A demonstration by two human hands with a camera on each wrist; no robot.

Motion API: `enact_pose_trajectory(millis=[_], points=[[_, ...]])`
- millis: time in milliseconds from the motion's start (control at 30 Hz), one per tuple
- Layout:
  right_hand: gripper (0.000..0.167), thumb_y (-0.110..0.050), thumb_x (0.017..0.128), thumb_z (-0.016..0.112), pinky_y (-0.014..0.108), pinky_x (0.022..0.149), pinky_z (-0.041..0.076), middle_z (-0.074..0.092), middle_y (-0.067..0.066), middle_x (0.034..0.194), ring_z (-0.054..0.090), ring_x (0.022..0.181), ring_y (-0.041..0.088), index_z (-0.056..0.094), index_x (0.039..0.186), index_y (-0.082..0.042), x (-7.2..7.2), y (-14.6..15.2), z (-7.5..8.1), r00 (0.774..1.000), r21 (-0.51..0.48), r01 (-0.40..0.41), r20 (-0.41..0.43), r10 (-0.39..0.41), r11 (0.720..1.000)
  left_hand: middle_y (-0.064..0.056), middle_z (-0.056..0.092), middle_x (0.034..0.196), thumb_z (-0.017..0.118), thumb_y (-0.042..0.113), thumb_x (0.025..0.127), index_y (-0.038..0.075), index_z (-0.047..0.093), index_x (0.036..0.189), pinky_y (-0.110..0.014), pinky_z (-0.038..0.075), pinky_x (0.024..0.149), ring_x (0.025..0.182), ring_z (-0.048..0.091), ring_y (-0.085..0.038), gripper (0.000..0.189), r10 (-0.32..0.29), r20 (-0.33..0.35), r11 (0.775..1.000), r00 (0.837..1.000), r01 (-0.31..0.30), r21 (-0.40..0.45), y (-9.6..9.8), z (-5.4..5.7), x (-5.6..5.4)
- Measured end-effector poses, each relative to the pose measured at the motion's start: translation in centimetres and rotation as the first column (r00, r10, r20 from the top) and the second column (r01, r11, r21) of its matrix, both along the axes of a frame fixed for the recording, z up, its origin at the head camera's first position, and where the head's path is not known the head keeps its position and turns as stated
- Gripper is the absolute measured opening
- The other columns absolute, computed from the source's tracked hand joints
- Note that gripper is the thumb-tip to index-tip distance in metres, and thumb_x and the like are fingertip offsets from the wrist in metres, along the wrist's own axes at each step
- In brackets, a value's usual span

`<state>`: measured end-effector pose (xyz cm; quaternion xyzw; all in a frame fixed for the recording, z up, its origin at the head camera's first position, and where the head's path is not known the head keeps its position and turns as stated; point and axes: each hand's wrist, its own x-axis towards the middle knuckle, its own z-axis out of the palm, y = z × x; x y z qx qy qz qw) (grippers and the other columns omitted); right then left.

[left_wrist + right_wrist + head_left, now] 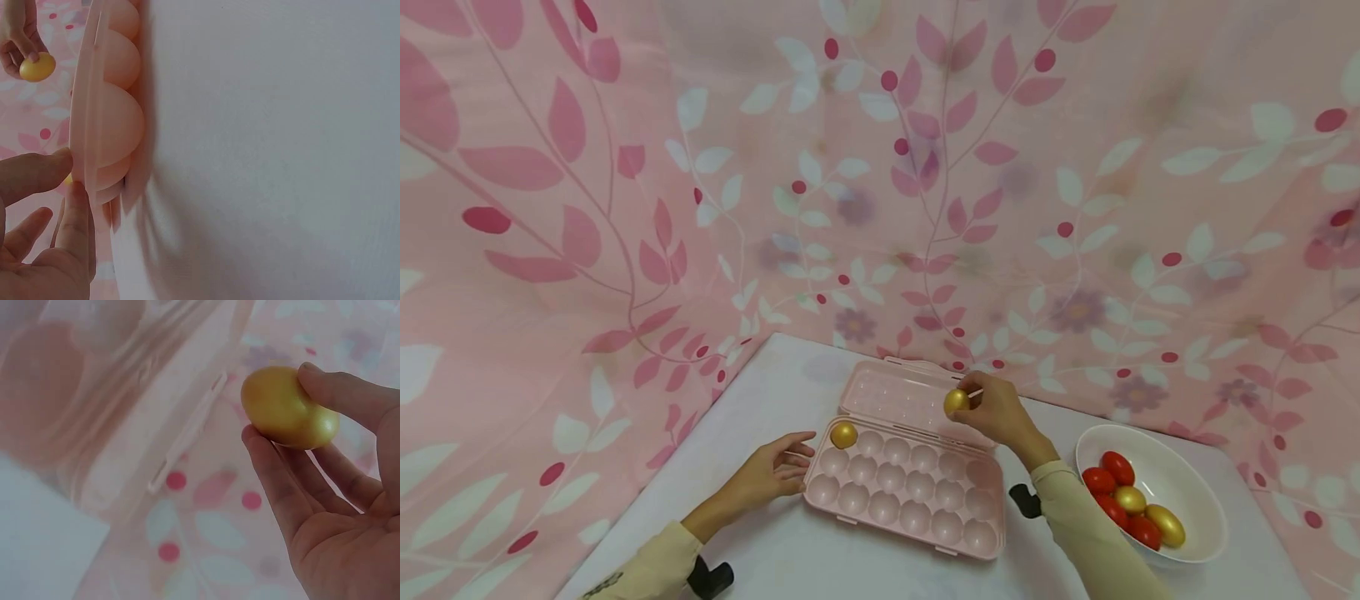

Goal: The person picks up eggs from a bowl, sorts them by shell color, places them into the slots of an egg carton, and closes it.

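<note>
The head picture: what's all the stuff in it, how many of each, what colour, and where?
cloth: at least one, pink with leaves and flowers, around the table
table: one, white, under everything
egg box: one, pink, middle of the table
lid: one, pink, open behind the cups
bowl: one, white, right of the box
red eggs: four showing, red, in the bowl
gold eggs: four, gold; two in the bowl, one in the box's back left cup, one held up
black things: two, black, near the wrists
sleeves: two, cream, on the arms
left hand: one, at the box's left edge
right hand: one, pinching a gold egg
</note>
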<state>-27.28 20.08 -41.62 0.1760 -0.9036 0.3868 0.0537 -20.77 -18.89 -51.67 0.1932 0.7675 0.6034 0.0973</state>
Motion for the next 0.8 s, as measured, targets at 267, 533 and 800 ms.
enact_pose_trajectory(millis=[267, 533, 800], points=[[0.034, -0.006, 0.069, 0.087, 0.032, 0.075, 0.059, 0.068, 0.004, 0.088, 0.066, 0.082, 0.018, 0.067, 0.096, -0.005, 0.1, -4.7, -2.7, 0.999, -0.063, -0.024, 0.024, 0.026, 0.998, -0.024, 0.052, 0.123, 0.075, -0.005, 0.08, -0.005, 0.037, 0.144, -0.033, 0.051, 0.095, 0.11, 0.057, -0.035, 0.075, 0.0, 0.003, 1.0, 1.0, 0.0, 0.007, -0.1, 0.1, 0.0], [0.034, -0.006, 0.07, 0.086, 0.033, 0.078, 0.059, 0.068, 0.006, 0.089, 0.067, 0.083, 0.019, 0.066, 0.097, -0.004, -0.1, -7.8, -4.0, 0.993, -0.118, -0.093, 0.065, 0.101, 0.989, -0.025, 0.051, 0.124, 0.075, -0.005, 0.08, -0.005, 0.036, 0.145, -0.033, 0.05, 0.095, 0.111, 0.056, -0.037, 0.075, -0.008, 0.005, 1.0, 1.0, 0.008, 0.012, -0.2, 0.0, -0.1], [0.035, -0.006, 0.07, 0.086, 0.026, 0.075, 0.056, 0.067, 0.002, 0.089, 0.063, 0.082, 0.015, 0.064, 0.098, -0.006, 0.4, -9.9, -5.7, 0.985, -0.079, -0.121, 0.116, 0.129, 0.99, -0.027, 0.051, 0.123, 0.075, -0.004, 0.081, -0.006, 0.036, 0.144, -0.035, 0.051, 0.095, 0.11, 0.056, -0.038, 0.074, -0.017, -0.025, 1.0, 1.0, 0.017, 0.013, 0.0, -0.1, 0.0]])
